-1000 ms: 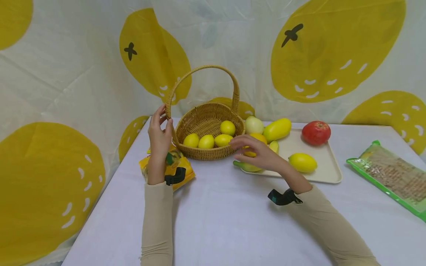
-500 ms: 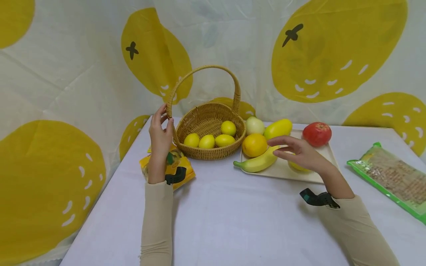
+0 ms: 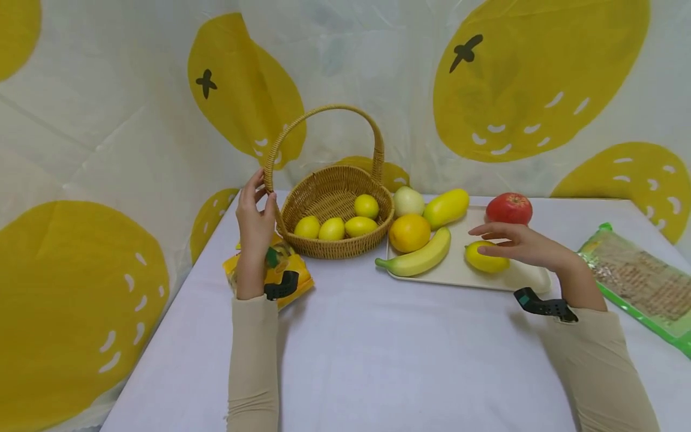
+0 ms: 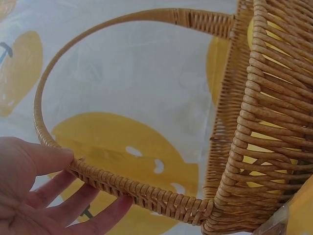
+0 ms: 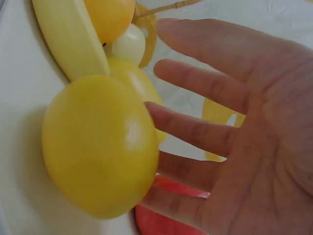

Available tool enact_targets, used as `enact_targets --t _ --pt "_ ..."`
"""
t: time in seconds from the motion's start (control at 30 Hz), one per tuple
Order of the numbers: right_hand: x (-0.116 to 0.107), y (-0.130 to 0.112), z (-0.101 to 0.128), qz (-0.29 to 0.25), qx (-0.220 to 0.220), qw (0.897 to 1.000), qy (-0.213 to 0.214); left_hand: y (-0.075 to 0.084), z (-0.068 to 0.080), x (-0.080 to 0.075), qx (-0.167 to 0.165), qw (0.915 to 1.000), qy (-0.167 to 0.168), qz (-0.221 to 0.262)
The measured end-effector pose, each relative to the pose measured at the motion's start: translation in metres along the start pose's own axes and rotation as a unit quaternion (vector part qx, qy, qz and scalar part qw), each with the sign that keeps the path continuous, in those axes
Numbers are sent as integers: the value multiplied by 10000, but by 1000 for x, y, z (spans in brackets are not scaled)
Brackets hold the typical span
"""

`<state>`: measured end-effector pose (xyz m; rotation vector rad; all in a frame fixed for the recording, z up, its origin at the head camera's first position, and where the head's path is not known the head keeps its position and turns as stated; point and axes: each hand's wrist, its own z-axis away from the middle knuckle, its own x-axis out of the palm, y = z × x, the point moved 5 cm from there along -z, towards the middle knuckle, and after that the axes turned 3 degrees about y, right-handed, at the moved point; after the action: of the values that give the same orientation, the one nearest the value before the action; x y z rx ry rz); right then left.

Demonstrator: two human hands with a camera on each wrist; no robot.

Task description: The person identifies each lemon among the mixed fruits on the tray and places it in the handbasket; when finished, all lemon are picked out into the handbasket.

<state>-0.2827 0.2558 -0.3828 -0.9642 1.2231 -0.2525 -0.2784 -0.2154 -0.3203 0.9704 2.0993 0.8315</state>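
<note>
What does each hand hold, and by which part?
The left hand holds the basket by its handle's lower left end. The right hand holds nothing; its open fingers reach the lemon.

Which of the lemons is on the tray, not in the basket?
The lemon under the right hand, lying alone on the tray beside the banana; four others sit inside the basket.

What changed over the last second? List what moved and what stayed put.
The right hand swept rightward from the basket's front rim across the tray and now hovers open over the lemon there, not yet gripping it. The left hand stayed on the basket handle; the four lemons in the basket and the other tray fruit stayed put.
</note>
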Motion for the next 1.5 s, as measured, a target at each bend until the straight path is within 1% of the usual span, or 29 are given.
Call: enact_targets --t 0.07,0.23,0.37,0.47,0.67,0.83,0.93,1.07,1.17,1.27,1.37,1.43,1.5 --pt "1 6 0 27 -10 10000 -92 0 0 0 19 10000 7 -9" --pt "7 18 -2 303 -67 9988 -386 1 1 0 11 10000 36 -20" --pt "8 21 -1 469 -161 9978 -433 3 1 -1 -5 10000 33 41" --pt "7 21 0 452 -237 9979 -411 4 2 0 19 10000 31 84" --pt "10 25 -1 360 -115 9986 -371 1 1 0 24 10000 28 53" --pt "12 25 1 178 -48 9988 -453 0 1 1 -19 10000 -21 15" --pt "11 20 2 90 -170 9989 -417 0 1 1 -42 10000 -20 16" --pt "6 7 2 40 -615 9980 -149 0 1 1 -16 10000 28 -17" --pt "3 -2 2 -171 -940 9954 21 -1 2 2 18 10000 30 -45" --pt "2 -12 0 -432 -1140 9922 248 -1 2 2 29 10000 24 -82" --pt "3 -24 -8 -584 -1026 9915 541 0 2 2 8 10000 43 -65" --pt "5 -33 -15 -717 -942 9910 623 0 2 2 3 10000 51 -50" --pt "7 -41 -23 -840 -896 9905 613 1 2 2 -18 10000 36 -33"
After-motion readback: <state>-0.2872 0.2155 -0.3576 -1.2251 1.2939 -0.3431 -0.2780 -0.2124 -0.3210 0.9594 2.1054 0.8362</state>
